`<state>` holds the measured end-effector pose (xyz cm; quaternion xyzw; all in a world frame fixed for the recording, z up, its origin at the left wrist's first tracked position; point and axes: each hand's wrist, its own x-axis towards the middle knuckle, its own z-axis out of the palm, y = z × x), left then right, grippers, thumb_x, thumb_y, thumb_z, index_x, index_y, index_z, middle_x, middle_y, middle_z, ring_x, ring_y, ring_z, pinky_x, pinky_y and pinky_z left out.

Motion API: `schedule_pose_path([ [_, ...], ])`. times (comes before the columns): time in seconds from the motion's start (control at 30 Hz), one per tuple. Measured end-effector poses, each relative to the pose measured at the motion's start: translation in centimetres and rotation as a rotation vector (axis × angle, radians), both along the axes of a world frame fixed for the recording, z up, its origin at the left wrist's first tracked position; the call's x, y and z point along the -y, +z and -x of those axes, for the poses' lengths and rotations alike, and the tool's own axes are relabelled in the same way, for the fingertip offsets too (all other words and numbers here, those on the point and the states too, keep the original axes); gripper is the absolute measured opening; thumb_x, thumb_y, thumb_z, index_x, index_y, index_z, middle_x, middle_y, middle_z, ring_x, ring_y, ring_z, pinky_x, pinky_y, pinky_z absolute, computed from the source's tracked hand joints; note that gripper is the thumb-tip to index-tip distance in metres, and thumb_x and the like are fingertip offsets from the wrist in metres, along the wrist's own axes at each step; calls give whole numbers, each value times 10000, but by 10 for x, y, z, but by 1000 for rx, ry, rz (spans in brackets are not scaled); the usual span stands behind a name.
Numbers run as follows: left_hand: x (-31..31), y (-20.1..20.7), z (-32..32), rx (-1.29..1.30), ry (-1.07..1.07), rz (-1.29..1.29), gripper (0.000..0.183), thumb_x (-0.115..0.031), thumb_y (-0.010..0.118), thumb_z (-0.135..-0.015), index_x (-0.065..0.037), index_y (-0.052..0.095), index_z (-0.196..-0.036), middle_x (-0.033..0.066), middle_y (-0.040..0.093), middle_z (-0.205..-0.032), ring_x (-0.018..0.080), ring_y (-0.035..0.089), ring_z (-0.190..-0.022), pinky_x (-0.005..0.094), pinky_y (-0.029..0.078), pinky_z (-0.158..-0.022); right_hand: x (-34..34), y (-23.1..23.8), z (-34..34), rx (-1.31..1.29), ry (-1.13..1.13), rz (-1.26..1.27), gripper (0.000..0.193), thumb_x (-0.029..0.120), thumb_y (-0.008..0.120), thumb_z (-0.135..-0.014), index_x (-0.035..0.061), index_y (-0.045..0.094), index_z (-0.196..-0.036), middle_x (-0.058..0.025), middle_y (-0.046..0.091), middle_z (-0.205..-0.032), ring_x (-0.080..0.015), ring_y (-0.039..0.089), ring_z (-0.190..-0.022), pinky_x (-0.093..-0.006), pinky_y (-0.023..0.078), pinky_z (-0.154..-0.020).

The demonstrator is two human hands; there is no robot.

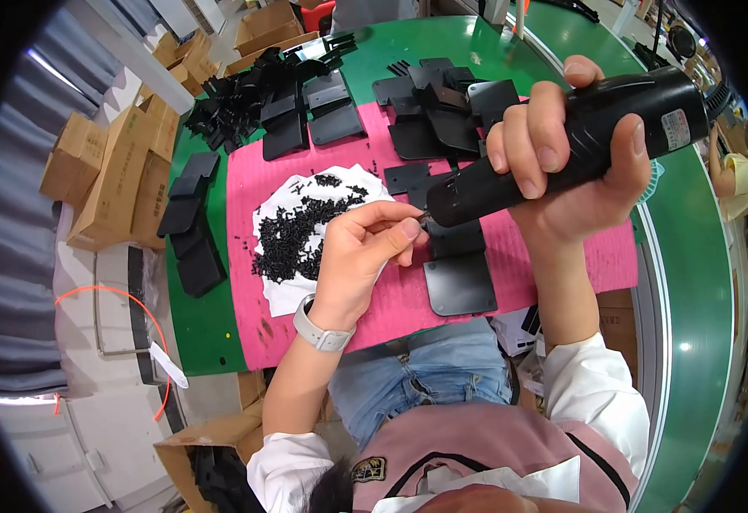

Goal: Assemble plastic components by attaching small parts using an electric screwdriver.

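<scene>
My right hand [575,145] is wrapped round a black electric screwdriver [511,175], held tilted above the mat with its nose pointing left and down. My left hand [370,244] pinches at the nose of the screwdriver, thumb against fingers; what lies between the fingertips is too small to make out. Beside the left hand, a heap of small black screws [293,235] lies on a white cloth [284,299]. Under the screwdriver's nose sits a black plate-shaped part [461,284] with rounded corners, partly hidden by the hands and tool.
A pink mat [562,265] covers part of the green table [199,333]. Stacked black plates [425,128] stand at the back, with a pile of black parts [237,103] at far left. More black plates [190,227] line the left edge. Cardboard boxes [122,184] stand left of the table.
</scene>
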<state>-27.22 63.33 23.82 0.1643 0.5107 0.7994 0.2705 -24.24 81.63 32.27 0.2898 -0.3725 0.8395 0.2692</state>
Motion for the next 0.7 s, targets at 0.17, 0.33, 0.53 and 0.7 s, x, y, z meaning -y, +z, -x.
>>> schedule_pose_path([
  [0.17, 0, 0, -1, 27, 2, -21, 146, -64, 644, -845, 35, 646, -951, 99, 653, -776, 86, 539, -575, 200, 442, -564, 2, -2, 0, -10, -1, -10, 446, 440, 447, -889, 54, 456, -1112, -44, 438, -564, -140, 417, -398, -323, 403, -484],
  [0.33, 4, 14, -4, 29, -110, 38, 300, -48, 640, -838, 46, 543, -1106, 97, 639, -739, 101, 557, -577, 217, 455, -558, 0, 0, -2, 16, 46, 29, 439, 431, 439, -895, 52, 462, -1114, -39, 434, -561, -138, 421, -400, -324, 406, -490],
  [0.53, 4, 10, -17, -155, 7, 333, 539, -70, 618, -855, 60, 321, -1285, 77, 600, -663, 104, 571, -564, 228, 460, -526, -6, 9, -7, 188, -12, -377, 497, 464, 493, -883, 27, 400, -1100, -14, 437, -566, -97, 378, -364, -260, 356, -441],
  [0.7, -7, -6, -7, -150, -25, 417, 566, -57, 608, -842, 112, 312, -1294, 79, 587, -641, 113, 561, -527, 234, 456, -480, 3, -2, -2, 186, 13, -400, 492, 406, 576, -836, 17, 391, -1073, -32, 445, -560, -99, 391, -371, -241, 337, -396],
])
